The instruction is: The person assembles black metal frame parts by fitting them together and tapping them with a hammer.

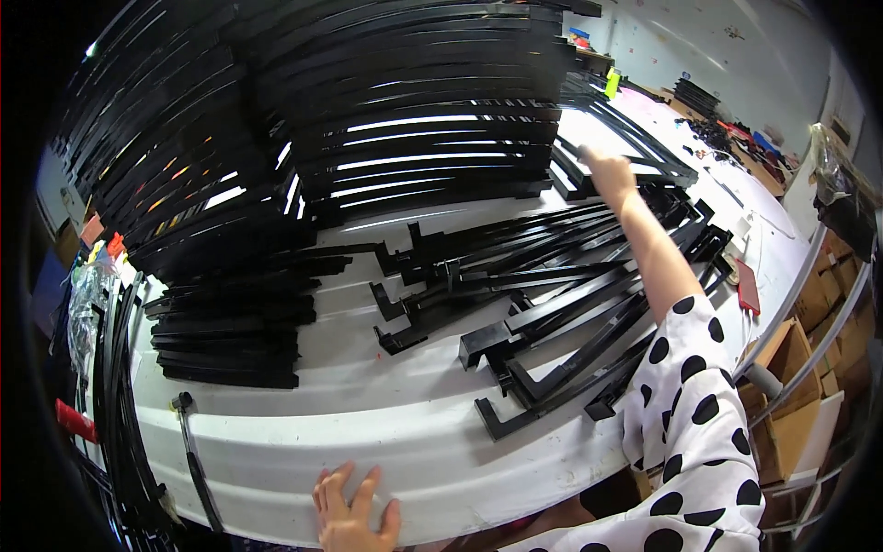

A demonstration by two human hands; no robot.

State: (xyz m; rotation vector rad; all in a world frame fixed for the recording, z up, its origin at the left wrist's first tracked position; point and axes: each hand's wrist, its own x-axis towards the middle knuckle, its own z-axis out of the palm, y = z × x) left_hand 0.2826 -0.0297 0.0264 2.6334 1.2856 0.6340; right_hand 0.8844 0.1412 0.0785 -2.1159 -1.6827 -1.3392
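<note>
My left hand (354,517) rests at the near edge of the white table (303,442). Its fingers are spread and it holds nothing. Stretched far forward on the right, my right hand (611,177) is closed beside a black rectangular frame (648,147) near the back of the table; what its fingers hold is hidden. Under my right forearm lies a loose pile of long black frame pieces (543,276), several with hooked or bracketed ends. Nearest me in that pile are some L-ended pieces (543,391).
Tall stacks of black strips (414,83) fill the back and left. A lower stack (225,336) stands in front. A black-handled hammer (193,460) lies at left, near upright black strips (115,386). Right are a red case (747,287), metal rails (809,340) and cardboard boxes (796,405).
</note>
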